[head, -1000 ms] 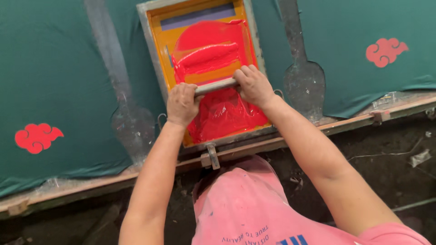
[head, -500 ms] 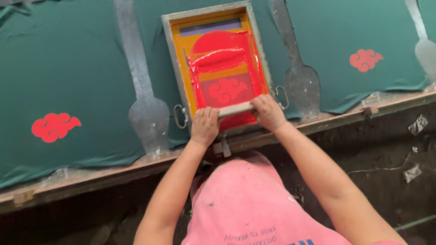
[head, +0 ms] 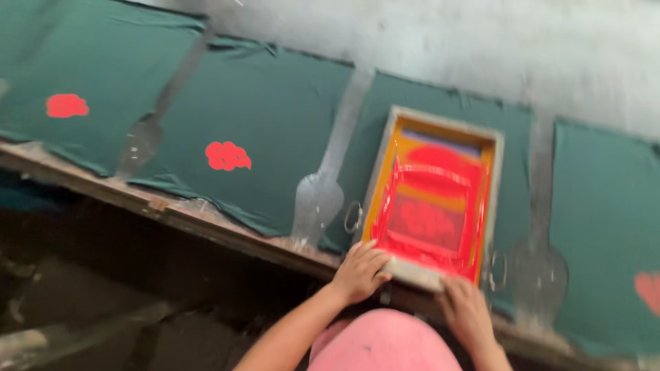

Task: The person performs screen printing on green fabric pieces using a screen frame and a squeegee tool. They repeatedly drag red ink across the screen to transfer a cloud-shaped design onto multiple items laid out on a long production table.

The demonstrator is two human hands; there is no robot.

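Gripping the near edge of the screen-printing frame [head: 432,199], both hands sat at its bottom rail, where a pale squeegee bar [head: 411,271] lay across the frame's lower end. The left hand [head: 359,271] had its fingers [head: 372,260] curled over the near-left corner of the frame, clamped on the bar and rail there. The right hand [head: 466,308] rested at the near-right corner, fingers bent down toward the rail; motion blur left it unclear whether they closed on it or only pressed against it.

Judging from how things lay, the stroke of ink looked finished, with the squeegee brought to the near end, and the step in hand seemed to be taking hold of the frame itself. A next move would likely call for an even lift from both corners, so that the wet mesh came off the cloth cleanly without smearing.

The frame was a pale wooden rectangle with orange-taped borders and a mesh flooded with bright red ink [head: 430,206], darker in the middle where a cloud-like shape showed through. It lay flat on a green cloth panel [head: 357,137] along the long table [head: 206,223], toward its near edge. Neighbouring green panels to the left already carried a red cloud print [head: 227,156] each.
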